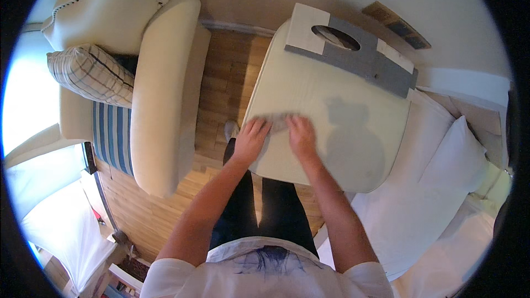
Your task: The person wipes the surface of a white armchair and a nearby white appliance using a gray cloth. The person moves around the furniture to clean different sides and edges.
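Observation:
Both of my hands are over the near left part of a pale cream-green tabletop (309, 88) with rounded corners. Between them stretches a small greyish cloth (279, 123), blurred and partly covered by the fingers. My left hand (254, 134), near the table's left edge, has its fingers curled onto one end of the cloth. The other end is gripped by my right hand (301, 133), which is smeared a little by motion. A shadow falls on the tabletop right of my right hand.
A grey and white box (350, 49) with an oval opening stands at the table's far edge. To the left is a cream armchair (165, 94) with a checked pillow (91, 74). A bed with white bedding (408, 209) adjoins the right side. Wooden floor (221, 77) shows between armchair and table.

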`<state>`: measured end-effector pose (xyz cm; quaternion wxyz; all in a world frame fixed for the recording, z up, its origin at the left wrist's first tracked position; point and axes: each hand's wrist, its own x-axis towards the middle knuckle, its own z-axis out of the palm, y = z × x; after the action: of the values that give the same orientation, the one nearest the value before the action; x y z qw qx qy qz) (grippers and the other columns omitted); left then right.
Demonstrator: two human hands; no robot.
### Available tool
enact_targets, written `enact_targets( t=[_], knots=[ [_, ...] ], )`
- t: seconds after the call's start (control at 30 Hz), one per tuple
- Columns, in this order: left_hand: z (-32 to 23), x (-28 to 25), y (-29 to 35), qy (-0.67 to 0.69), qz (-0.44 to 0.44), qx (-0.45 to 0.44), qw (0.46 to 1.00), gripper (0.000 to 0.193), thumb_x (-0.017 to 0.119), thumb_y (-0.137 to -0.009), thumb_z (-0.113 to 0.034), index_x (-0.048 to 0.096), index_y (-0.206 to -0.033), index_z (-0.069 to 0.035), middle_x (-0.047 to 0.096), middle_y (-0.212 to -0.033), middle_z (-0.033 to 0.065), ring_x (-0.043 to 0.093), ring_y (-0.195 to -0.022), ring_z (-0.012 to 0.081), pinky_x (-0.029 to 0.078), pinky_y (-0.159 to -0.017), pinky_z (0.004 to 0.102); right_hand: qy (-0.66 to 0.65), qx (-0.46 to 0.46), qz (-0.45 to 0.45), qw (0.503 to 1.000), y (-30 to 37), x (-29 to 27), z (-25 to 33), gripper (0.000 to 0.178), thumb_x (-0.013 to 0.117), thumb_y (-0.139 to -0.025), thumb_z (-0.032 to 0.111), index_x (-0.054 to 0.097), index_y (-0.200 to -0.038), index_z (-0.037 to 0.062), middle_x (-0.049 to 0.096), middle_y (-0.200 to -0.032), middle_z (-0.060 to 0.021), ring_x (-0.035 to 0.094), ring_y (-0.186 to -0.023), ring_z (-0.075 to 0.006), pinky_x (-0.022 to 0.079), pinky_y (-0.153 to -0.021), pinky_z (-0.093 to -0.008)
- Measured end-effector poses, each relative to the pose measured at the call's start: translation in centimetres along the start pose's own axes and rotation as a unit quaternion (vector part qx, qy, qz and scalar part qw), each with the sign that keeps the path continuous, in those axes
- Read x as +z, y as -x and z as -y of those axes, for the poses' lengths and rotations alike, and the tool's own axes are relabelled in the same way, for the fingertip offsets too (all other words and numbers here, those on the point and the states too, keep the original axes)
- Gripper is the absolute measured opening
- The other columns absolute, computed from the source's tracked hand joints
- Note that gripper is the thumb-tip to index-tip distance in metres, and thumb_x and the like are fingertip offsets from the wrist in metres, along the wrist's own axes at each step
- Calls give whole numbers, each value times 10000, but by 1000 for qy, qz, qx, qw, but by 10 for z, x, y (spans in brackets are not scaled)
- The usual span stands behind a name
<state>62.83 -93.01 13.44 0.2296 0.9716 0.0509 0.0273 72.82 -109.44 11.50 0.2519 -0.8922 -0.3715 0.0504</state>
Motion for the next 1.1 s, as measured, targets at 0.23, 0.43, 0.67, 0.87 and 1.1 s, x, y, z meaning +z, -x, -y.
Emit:
enact_targets(
  t=[0.23, 0.43, 0.67, 0.87, 1.1],
  knots=[
    [-25, 12, -99, -8, -64, -13, 998, 358, 516, -788, -93, 571, -1142, -78, 532, -1140, 102, 500, -1090, 293, 441, -894, 389, 27, 77, -89, 993, -70, -32, -33, 270, 558, -739, 12, 635, -997, 21, 589, -1022, -127, 537, -950, -330, 447, -848, -428],
    [-57, 17, 39, 6, 42, -24, 999, 405, 551, -759, -95, 575, -1162, -103, 542, -1038, 79, 515, -1033, 269, 460, -859, 376, -8, 75, 14, 997, 56, -22, 9, 251, 560, -732, 36, 631, -973, 35, 577, -979, -132, 538, -911, -336, 453, -807, -422],
    [-66, 22, 74, 23, 77, 13, 997, 445, 553, -763, -101, 558, -1208, -117, 540, -1081, 85, 505, -1057, 289, 454, -893, 390, -53, 70, 49, 995, 99, -30, 10, 250, 575, -743, 42, 632, -986, 22, 585, -977, -144, 558, -931, -332, 462, -824, -424],
    [-45, 26, -98, 4, -23, 4, 1000, 423, 526, -770, -90, 569, -1190, -120, 534, -1110, 90, 487, -1090, 295, 447, -916, 385, 27, 48, -125, 991, -45, -37, -63, 264, 550, -775, 5, 618, -1029, 24, 584, -1026, -139, 546, -935, -337, 457, -840, -429],
    [-45, 31, -154, 14, -77, 13, 997, 425, 529, -759, -68, 580, -1174, -136, 528, -1139, 97, 478, -1105, 304, 442, -928, 384, 35, 90, -121, 988, -61, -45, -71, 254, 558, -776, 13, 613, -1023, 10, 569, -1023, -154, 530, -944, -345, 450, -829, -430]
  ],
)
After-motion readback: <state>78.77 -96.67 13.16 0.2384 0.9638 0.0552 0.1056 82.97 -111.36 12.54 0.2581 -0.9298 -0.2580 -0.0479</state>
